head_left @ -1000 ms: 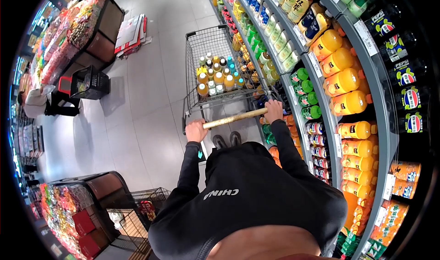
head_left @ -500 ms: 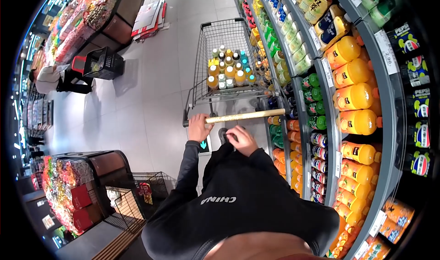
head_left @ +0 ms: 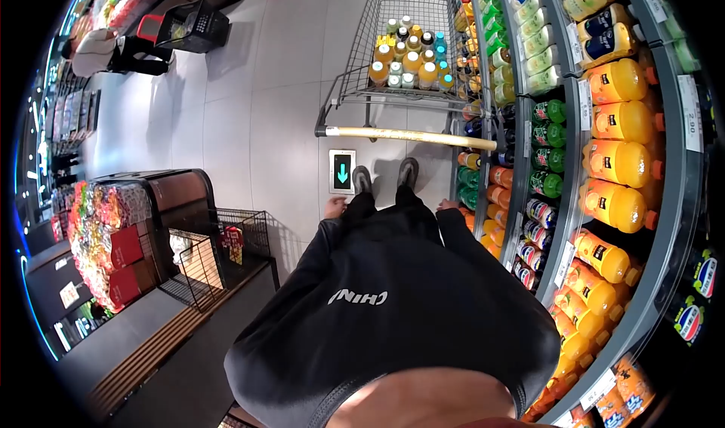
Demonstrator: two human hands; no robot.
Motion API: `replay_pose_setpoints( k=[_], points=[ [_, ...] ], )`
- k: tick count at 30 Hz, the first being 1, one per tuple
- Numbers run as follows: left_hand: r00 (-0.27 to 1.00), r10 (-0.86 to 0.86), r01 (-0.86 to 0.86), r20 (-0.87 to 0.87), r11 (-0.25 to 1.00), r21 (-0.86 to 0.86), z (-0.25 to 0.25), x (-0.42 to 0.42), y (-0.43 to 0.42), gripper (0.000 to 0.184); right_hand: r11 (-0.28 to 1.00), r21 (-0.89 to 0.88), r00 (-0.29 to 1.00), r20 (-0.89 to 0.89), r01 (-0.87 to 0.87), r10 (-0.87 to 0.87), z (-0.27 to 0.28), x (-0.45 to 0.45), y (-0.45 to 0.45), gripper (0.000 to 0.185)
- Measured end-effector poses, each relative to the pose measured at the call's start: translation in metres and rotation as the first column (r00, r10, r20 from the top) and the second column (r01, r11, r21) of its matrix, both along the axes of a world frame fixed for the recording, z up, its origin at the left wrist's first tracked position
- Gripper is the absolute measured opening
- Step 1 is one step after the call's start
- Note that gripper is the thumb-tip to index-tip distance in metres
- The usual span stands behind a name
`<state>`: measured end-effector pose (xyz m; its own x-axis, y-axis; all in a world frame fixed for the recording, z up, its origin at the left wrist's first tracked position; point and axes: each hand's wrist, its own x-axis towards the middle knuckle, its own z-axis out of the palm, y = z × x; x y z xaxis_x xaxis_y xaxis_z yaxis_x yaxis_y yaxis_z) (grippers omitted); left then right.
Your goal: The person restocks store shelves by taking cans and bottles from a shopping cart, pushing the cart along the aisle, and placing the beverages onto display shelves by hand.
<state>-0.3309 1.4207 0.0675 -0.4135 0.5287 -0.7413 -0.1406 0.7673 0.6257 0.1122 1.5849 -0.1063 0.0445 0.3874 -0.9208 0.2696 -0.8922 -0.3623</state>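
A shopping cart (head_left: 362,73) stands in front of me, with a pale yellow handle bar (head_left: 408,135). Several bottles (head_left: 411,58) of juice and other drinks, with white, blue and black caps, stand upright in its basket. My left hand (head_left: 334,207) hangs at my side, off the bar, its fingers loosely apart and nothing seen in them. On the other side, my right hand (head_left: 448,204) is low beside the shelf, largely covered by the black sleeve. The bit of its fingers that shows looks apart and holds nothing visible.
Drink shelves (head_left: 578,126) run along my right, with orange juice bottles (head_left: 615,162) and green soda bottles (head_left: 549,135). At left are a candy display (head_left: 113,224) and a wire basket (head_left: 226,239). Further off, a person (head_left: 102,50) stands by a black basket (head_left: 196,28).
My left hand has let go of the cart's handle bar and dropped to my side. My right hand has moved away from my front to the right. The cart appears farther ahead.
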Motion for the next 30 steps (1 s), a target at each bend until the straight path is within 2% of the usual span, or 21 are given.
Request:
replay_pose_setpoints(
  k=[1,2,3,5,6,7,8,9,11,15,17,19,21,23,24,27,28,29,30],
  points=[
    [0.988,0.147,-0.132,0.046,0.964,-0.229,-0.012,-0.008,-0.021,0.036,0.995,0.063,0.996,0.019,-0.083,0.082,-0.041,0.015,-0.007,0.035],
    [0.988,-0.139,0.119,-0.072,0.966,-0.23,-0.027,-0.018,-0.043,0.038,0.994,-0.096,0.999,-0.022,0.043,-0.045,0.078,0.001,0.026,0.034],
    [0.893,-0.396,0.337,-0.216,0.904,-0.265,-0.038,-0.027,-0.063,0.041,0.995,-0.099,0.997,-0.078,0.006,-0.014,0.098,0.0,0.038,0.031],
    [0.655,-0.684,0.493,-0.323,0.71,-0.503,-0.038,-0.032,-0.072,0.041,0.998,-0.004,0.998,-0.006,-0.064,0.064,0.11,-0.005,0.051,0.027],
    [0.886,-0.398,0.303,-0.238,0.886,-0.352,-0.04,-0.037,-0.072,0.038,0.998,0.024,0.999,0.0,-0.051,0.051,0.114,-0.008,0.057,0.026],
    [0.991,-0.053,0.024,-0.122,0.974,-0.224,-0.043,-0.042,-0.072,0.034,0.998,0.053,0.999,0.005,-0.039,0.039,0.118,-0.013,0.061,0.024],
    [0.984,0.177,-0.175,-0.001,0.97,-0.169,-0.034,-0.041,-0.057,0.031,0.995,0.066,0.997,0.013,-0.075,0.074,0.121,-0.02,0.065,0.024],
    [0.912,0.388,-0.371,0.129,0.918,-0.139,-0.022,-0.042,-0.04,0.027,0.993,0.066,0.996,0.017,-0.093,0.092,0.118,-0.031,0.066,0.024],
    [0.893,0.363,-0.362,0.265,0.931,-0.053,-0.003,-0.054,-0.018,0.026,0.99,0.067,0.992,0.026,-0.127,0.126,0.108,-0.057,0.065,0.024],
    [0.941,0.071,-0.115,0.33,0.986,0.117,-0.01,-0.111,-0.007,0.028,0.975,0.064,0.977,0.027,-0.214,0.213,0.106,-0.149,0.05,0.018],
    [0.95,0.084,-0.133,0.299,0.98,0.147,-0.01,-0.144,-0.021,0.029,0.943,0.131,0.952,0.061,-0.306,0.3,0.125,-0.21,0.033,0.024],
    [0.956,0.123,-0.148,0.266,0.986,0.076,-0.016,-0.183,-0.041,0.03,0.907,0.13,0.916,0.024,-0.4,0.401,0.12,-0.265,0.02,0.021],
    [0.951,0.179,-0.189,0.253,0.982,0.017,-0.028,-0.224,-0.063,0.031,0.823,0.142,0.831,0.002,-0.551,0.556,0.141,-0.322,0.011,0.02],
    [0.92,0.279,-0.28,0.276,0.959,-0.036,-0.068,-0.266,-0.101,0.032,0.746,0.186,0.758,-0.016,-0.639,0.652,0.15,-0.369,0.003,0.02],
    [0.912,0.304,-0.295,0.275,0.953,-0.074,-0.055,-0.284,-0.114,0.033,0.734,0.187,0.749,0.018,-0.653,0.662,0.166,-0.394,0.001,0.023],
    [0.903,0.357,-0.33,0.239,0.933,-0.145,-0.06,-0.329,-0.145,0.036,0.679,0.358,0.73,0.01,-0.641,0.683,0.147,-0.433,0.002,0.026],
    [0.878,0.397,-0.375,0.267,0.918,-0.13,-0.059,-0.338,-0.149,0.037,0.623,0.349,0.681,0.063,-0.7,0.73,0.147,-0.442,0.005,0.028],
    [0.871,0.45,-0.434,0.198,0.893,-0.124,-0.059,-0.34,-0.153,0.033,0.621,0.341,0.681,0.085,-0.706,0.727,0.148,-0.446,0.006,0.028],
    [0.845,0.474,-0.452,0.247,0.88,-0.142,-0.065,-0.344,-0.159,0.032,0.62,0.338,0.683,0.104,-0.708,0.723,0.14,-0.451,0.006,0.028]
  ],
)
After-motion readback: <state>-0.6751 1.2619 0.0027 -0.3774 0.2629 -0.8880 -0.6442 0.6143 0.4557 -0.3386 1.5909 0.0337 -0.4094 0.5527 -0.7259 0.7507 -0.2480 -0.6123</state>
